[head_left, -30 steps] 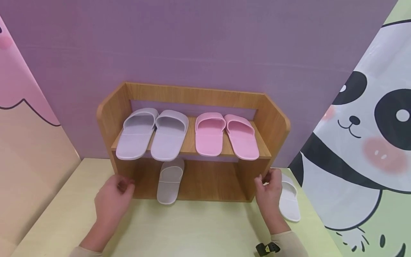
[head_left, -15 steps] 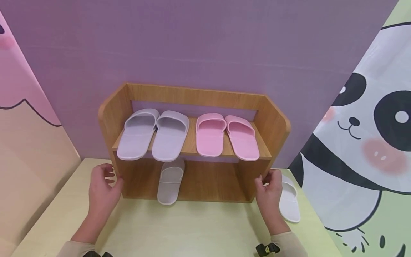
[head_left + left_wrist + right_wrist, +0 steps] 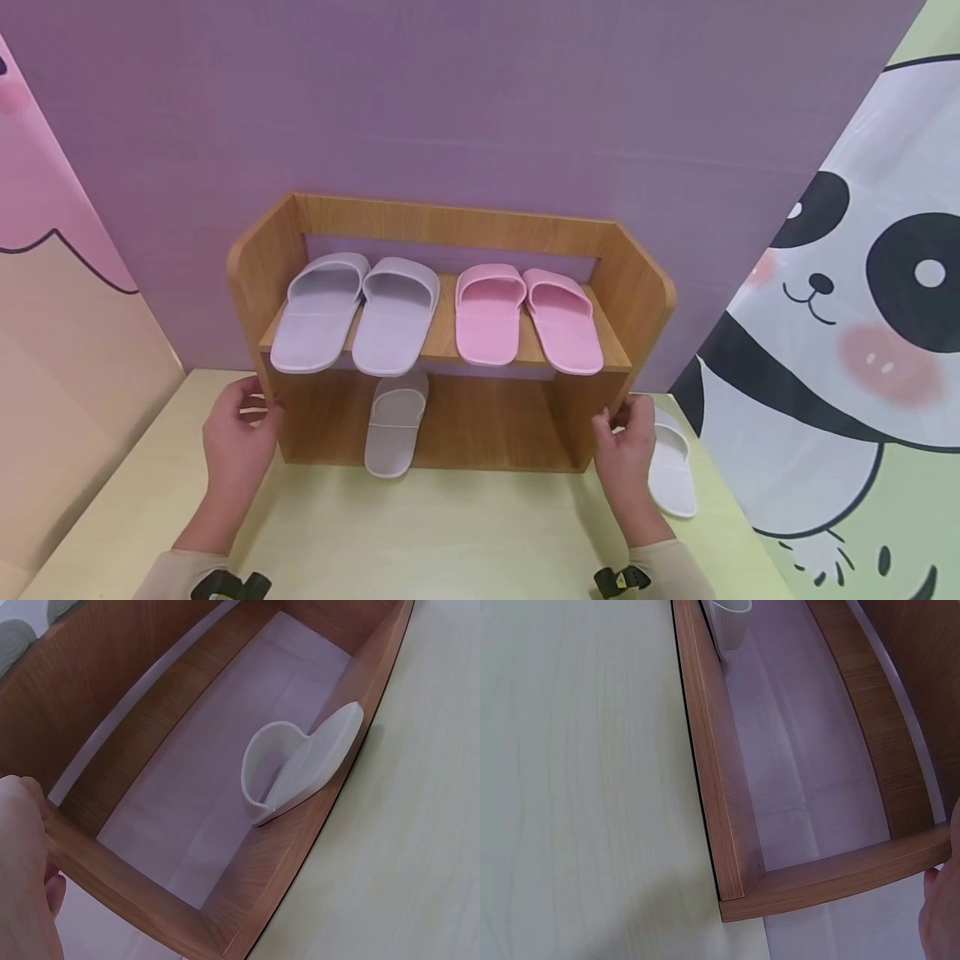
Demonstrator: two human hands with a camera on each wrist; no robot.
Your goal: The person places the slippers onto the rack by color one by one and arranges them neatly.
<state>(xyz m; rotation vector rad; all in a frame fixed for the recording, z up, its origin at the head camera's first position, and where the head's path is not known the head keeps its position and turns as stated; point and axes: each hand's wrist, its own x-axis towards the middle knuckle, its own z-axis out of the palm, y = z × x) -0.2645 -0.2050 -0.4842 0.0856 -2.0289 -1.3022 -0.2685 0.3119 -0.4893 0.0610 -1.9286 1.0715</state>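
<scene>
A wooden two-tier shoe rack (image 3: 457, 221) stands on the table. My left hand (image 3: 238, 433) grips the front edge of its left side panel, thumb at the front and fingers round the outer face. On the opposite panel, my right hand (image 3: 626, 437) pinches the front edge at about the same height. The upper shelf bears two pale lilac slippers (image 3: 307, 337) on the left and two pink slippers (image 3: 487, 329) on the right. One white slipper (image 3: 393, 433) lies on the bottom board, its toe end overhanging the front edge; the left wrist view shows this slipper (image 3: 315, 761) from the side.
Another white slipper (image 3: 672, 479) lies on the table outside the rack, just right of my right hand and partly hidden by it. A purple wall (image 3: 480, 100) rises behind the rack. The pale table (image 3: 435, 533) extends in front; a panda-printed panel (image 3: 825, 367) borders the right.
My left hand has moved from in front of the rack's left corner outward to the left, opened, then closed on the left panel. My right hand has stayed on the right panel.
</scene>
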